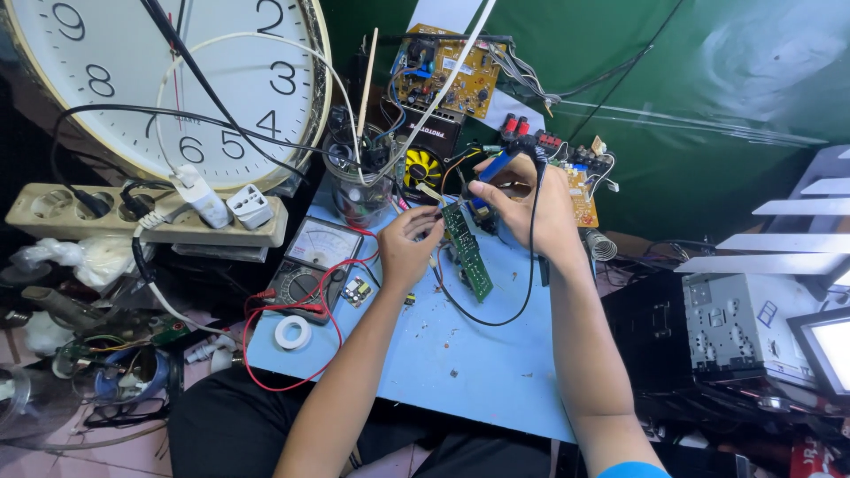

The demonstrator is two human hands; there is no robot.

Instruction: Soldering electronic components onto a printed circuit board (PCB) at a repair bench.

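Note:
A narrow green circuit board (467, 250) stands tilted on edge over the light blue work board (478, 363). My left hand (407, 248) pinches its near upper end, together with what looks like a thin strand of solder wire. My right hand (524, 205) grips a blue-handled soldering iron (492, 168), whose tip points down at the top of the green board. The iron's black cord (513, 305) loops down over the blue board.
An analog multimeter (312, 265) with red leads and a white tape roll (292, 333) lie at left. A power strip (142, 217) and large wall clock (168, 80) sit further left. Circuit boards (447, 75) and a tool jar (359, 190) stand behind; a metal chassis (735, 327) sits right.

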